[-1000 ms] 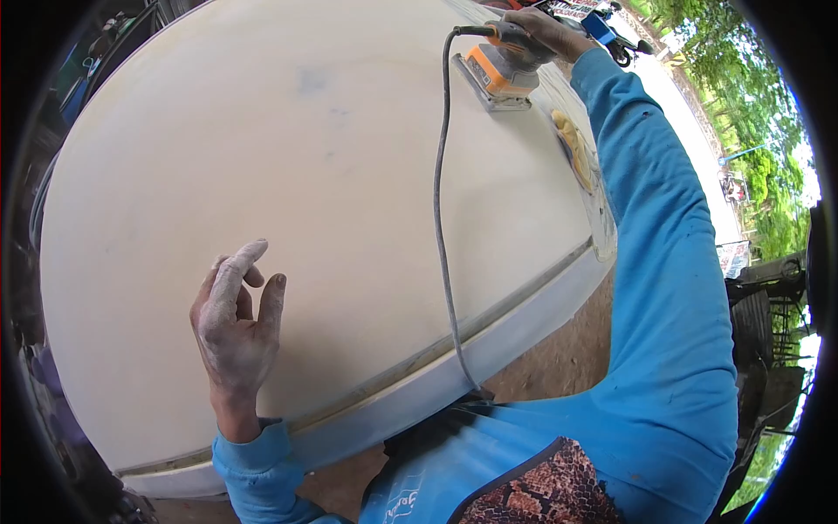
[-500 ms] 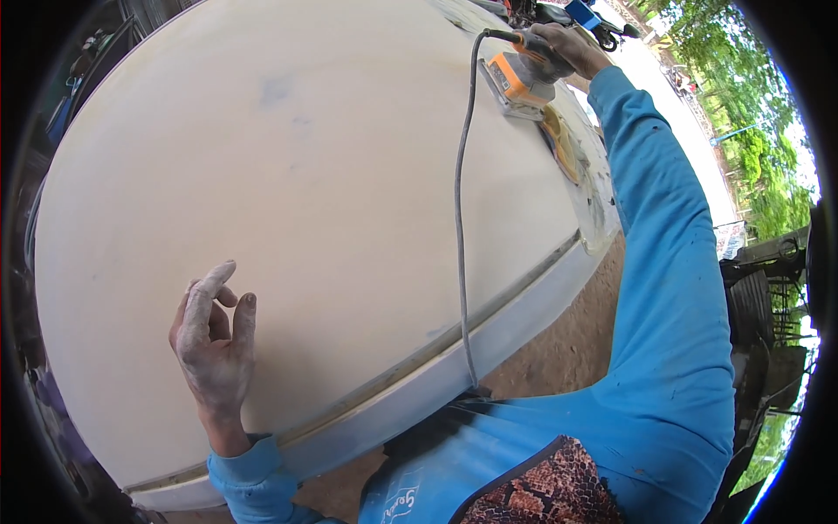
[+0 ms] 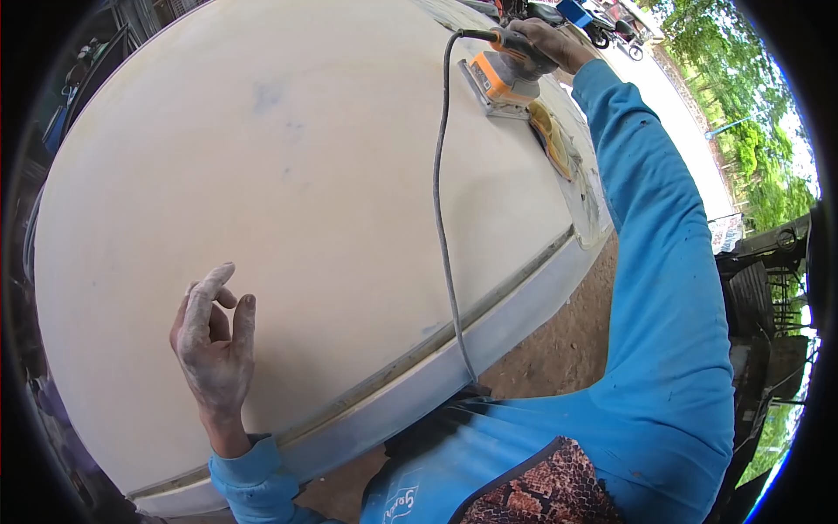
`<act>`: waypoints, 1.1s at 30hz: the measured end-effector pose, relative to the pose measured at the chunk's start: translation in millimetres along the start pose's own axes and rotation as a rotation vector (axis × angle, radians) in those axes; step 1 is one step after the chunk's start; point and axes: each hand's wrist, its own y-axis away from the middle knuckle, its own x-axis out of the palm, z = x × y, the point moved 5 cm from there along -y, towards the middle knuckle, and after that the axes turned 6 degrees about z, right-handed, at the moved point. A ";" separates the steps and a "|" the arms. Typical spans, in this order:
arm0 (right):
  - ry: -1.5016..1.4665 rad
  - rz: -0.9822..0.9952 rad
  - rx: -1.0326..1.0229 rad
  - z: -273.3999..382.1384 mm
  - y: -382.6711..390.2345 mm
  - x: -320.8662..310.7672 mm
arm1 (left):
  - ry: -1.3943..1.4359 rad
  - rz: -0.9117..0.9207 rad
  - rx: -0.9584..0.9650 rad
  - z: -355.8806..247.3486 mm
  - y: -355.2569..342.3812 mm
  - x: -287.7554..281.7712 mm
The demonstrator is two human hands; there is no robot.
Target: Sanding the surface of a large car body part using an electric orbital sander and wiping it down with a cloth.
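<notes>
My right hand (image 3: 539, 42) grips an orange and grey power sander (image 3: 504, 80), resting near the right edge of a large, pale, curved panel (image 3: 314, 201) that has faint dark patches. The sander's grey cord (image 3: 441, 218) arches from its rear and crosses the panel down toward my body. Beside the sander, a yellowish crumpled item (image 3: 552, 138) lies on the edge; I cannot make out what it is. My left hand (image 3: 214, 341), coated in white dust, is open over the lower left of the panel, with loosely bent fingers apart and nothing held.
A recessed groove and pale rim (image 3: 415, 375) run along the panel's near edge, above a dirt floor (image 3: 563, 323). Motorbikes (image 3: 602, 31) stand beyond the top right, near a bright road and trees (image 3: 751, 148). Dark clutter (image 3: 83, 70) lines the left, and dark metalwork (image 3: 759, 314) the right.
The sander and my right hand moved right, then slightly back left and up. My left hand shifted left and down from a second ago, then stayed in place.
</notes>
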 end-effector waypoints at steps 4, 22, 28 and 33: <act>0.378 -0.025 -0.281 -2.1 0.2 -13.4 | 0.018 0.001 0.054 -0.7 -3.4 3.3; -0.061 0.083 -0.094 65.3 28.1 5.5 | 0.017 0.007 0.012 -2.2 0.0 1.8; -0.132 0.105 -0.077 70.5 29.2 5.4 | -0.003 0.010 0.077 -2.2 -1.2 1.2; 0.130 -0.230 0.450 -66.7 -60.9 -14.5 | 0.071 0.020 0.120 -7.9 -8.8 14.2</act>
